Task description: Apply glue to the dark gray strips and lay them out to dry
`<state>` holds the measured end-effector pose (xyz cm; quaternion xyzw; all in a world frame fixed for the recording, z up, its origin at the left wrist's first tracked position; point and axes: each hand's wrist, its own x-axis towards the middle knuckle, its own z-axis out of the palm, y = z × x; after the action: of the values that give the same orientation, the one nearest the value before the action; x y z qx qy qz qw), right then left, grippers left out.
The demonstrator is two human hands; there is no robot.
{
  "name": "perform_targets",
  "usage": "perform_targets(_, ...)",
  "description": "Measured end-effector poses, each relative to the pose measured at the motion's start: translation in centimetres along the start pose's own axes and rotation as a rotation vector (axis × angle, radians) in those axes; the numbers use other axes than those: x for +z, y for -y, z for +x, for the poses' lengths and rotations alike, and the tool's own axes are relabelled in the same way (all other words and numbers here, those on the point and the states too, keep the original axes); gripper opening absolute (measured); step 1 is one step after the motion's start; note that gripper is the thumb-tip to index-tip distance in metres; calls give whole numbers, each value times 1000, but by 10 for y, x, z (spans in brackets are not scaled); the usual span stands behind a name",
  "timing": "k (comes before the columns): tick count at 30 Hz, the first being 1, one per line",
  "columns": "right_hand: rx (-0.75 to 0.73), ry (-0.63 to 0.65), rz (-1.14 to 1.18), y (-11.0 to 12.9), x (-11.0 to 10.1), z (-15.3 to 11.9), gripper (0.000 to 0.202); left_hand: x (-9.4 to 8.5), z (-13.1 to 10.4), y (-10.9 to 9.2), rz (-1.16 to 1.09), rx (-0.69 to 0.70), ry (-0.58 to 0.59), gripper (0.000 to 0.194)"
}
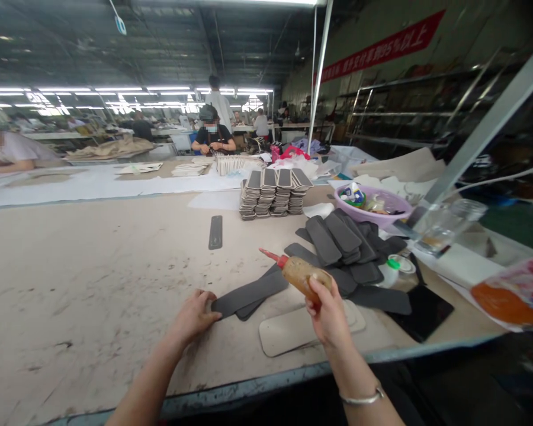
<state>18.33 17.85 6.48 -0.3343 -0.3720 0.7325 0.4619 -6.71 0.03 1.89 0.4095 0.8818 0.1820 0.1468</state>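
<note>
My right hand (327, 310) is wrapped round a squeeze bottle (304, 275) of brownish colour, held tilted above the table with its red nozzle pointing left. The fingers of my left hand (196, 316) are closed on the near end of a long dark grey strip (253, 294), which lies over another dark piece. Just right of it are pale beige rounded panels (288, 331), partly behind my right hand. A loose heap of dark grey panels (337, 236) spreads beyond the bottle. One small dark panel (215, 232) lies apart, farther back.
Stacked dark-topped panels (275, 192) stand at the back of the table. To their right is a purple basin (373, 207) with odds and ends. A glass jar (453, 225), a black flat object (421, 313) and a metal post (484, 130) occupy the right side. Co-workers sit farther off.
</note>
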Motion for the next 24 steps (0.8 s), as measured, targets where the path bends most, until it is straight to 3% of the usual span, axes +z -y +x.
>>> perform_targets(5, -9, 45, -46, 1, -3, -10, 48, 0, -9, -14, 48, 12, 49, 14)
perform_targets(8, 4, 66, -84, -1, -5, -15, 50, 3, -12, -14, 9, -32, 3, 22)
perform_targets(11, 23, 84, -108, -5, -6, -17, 52, 4, -8, -14, 26, -107, 32, 28)
perform_targets(14, 17, 87, -112, -8, -5, -18, 57, 3, 1, -14, 39, -123, 65, 26)
perform_targets(17, 5, 90, -105, -6, -6, -19, 59, 3, 4, -9, -24, -87, -1, 19)
perform_targets(19, 4, 80, -97, -2, -8, -20, 58, 2, -1, -7, -153, -68, -75, 13)
perform_targets(21, -5, 61, -76, 3, -10, -20, 55, -1, -12, -11, -421, -74, -102, 13)
perform_targets(24, -19, 27, -23, 9, -12, -16, 53, -6, -33, -30, -984, -49, 2, 24)
